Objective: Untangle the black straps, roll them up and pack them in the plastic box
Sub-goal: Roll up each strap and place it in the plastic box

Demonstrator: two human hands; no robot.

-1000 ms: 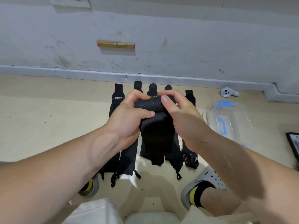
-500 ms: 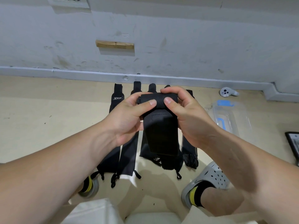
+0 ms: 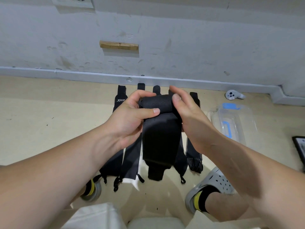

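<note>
A wide black strap (image 3: 160, 138) hangs in the air in front of me, its top end wound into a thick roll. My left hand (image 3: 132, 118) grips the roll's left end, thumb lying across its front. My right hand (image 3: 186, 113) holds the right end, fingers curled over the top. The strap's loose tail dangles down toward the floor. Several more black straps (image 3: 130, 156) lie side by side on the floor under my hands, partly hidden. A clear plastic box (image 3: 231, 123) with blue latches lies on the floor to the right.
A grey wall with a skirting board (image 3: 82, 75) runs close behind the straps. A white controller (image 3: 233, 95) lies by the wall at the right. A dark flat object (image 3: 299, 151) sits at the right edge. My feet in grey clogs (image 3: 212, 184) flank the straps.
The roll has grown thicker as my hands turned it, and the hanging tail has shortened a little. The roll sits slightly lower and nearer than half a second ago.
</note>
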